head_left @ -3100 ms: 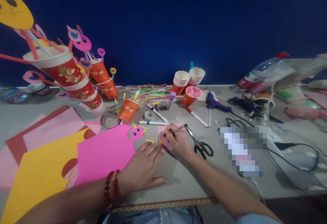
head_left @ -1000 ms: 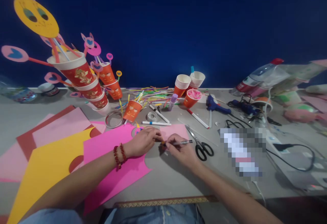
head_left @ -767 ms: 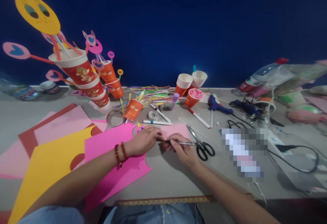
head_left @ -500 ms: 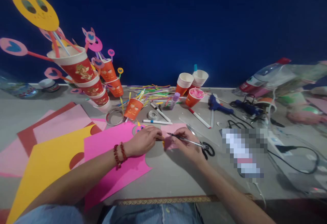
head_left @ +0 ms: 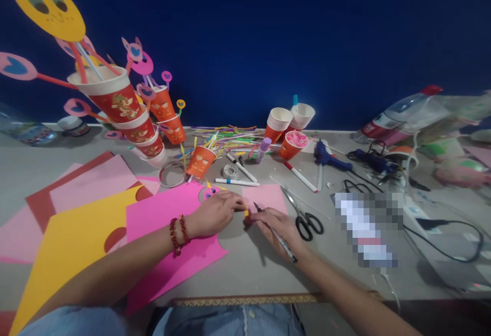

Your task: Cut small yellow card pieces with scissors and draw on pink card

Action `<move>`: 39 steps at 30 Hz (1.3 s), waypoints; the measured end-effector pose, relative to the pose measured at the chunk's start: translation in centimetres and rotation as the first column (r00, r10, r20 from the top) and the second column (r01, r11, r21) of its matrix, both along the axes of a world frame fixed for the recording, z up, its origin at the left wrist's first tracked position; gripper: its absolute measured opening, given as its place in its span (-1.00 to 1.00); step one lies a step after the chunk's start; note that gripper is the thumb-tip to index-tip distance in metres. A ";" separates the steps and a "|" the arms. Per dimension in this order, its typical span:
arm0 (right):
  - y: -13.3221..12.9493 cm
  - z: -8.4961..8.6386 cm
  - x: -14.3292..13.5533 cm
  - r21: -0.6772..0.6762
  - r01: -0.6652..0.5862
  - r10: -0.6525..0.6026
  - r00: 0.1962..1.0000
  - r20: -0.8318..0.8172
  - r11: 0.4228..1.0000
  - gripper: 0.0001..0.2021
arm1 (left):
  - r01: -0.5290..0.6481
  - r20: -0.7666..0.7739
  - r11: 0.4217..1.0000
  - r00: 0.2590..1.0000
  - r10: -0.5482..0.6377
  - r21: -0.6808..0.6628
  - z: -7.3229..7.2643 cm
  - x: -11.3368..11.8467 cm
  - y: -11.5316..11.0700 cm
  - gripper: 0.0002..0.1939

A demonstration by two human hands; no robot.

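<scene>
My left hand (head_left: pixel 217 213), with a red bead bracelet on the wrist, lies over the magenta sheet (head_left: pixel 172 254), fingertips pinched at a small yellow-orange piece (head_left: pixel 246 214). My right hand (head_left: pixel 278 228) meets it from the right, its fingertips at the same piece. A black-tipped pen (head_left: pixel 283 245) is held in my right hand, slanting down between its fingers. Behind the fingertips lies a light pink paper (head_left: pixel 268 196). A small pink face cutout (head_left: pixel 209 192) with drawn eyes sits just behind my left hand. Scissors (head_left: pixel 303 218) rest to the right of my right hand.
Decorated paper cups (head_left: pixel 123 103) stand at the left. Yellow card (head_left: pixel 76 239) and other sheets overlap at the left front. Markers (head_left: pixel 237 182), a tape roll (head_left: pixel 230 171), colourful sticks and stacked cups (head_left: pixel 276 121) sit behind. A blue glue gun (head_left: pixel 330 158) and cables lie right.
My right hand has moved its fingertips to the small piece beside my left fingers. The pen has swung to point down toward me, and more of the scissors and pink paper shows.
</scene>
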State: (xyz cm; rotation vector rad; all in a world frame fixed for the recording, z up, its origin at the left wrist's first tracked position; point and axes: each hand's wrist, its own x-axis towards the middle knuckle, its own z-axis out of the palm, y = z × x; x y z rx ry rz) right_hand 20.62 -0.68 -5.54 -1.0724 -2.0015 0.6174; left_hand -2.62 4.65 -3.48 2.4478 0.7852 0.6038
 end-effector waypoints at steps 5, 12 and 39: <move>0.2 0.0 0.3 0.061 -0.025 0.024 1.000 0.015 0.998 -0.77 | 0.004 -0.011 1.000 1.000 -0.004 0.031 0.0 0.0 0.1 -0.62; 0.0 2.9 0.5 -0.127 -0.028 0.011 0.991 -0.134 0.991 -0.77 | 0.034 0.051 0.999 0.998 -0.035 0.029 0.0 0.0 0.1 -0.59; 1.5 0.9 -2.2 -0.122 0.034 -0.042 0.997 -0.063 0.992 -0.85 | 0.016 -0.013 1.000 1.000 -0.016 0.007 0.0 -0.1 0.4 -0.58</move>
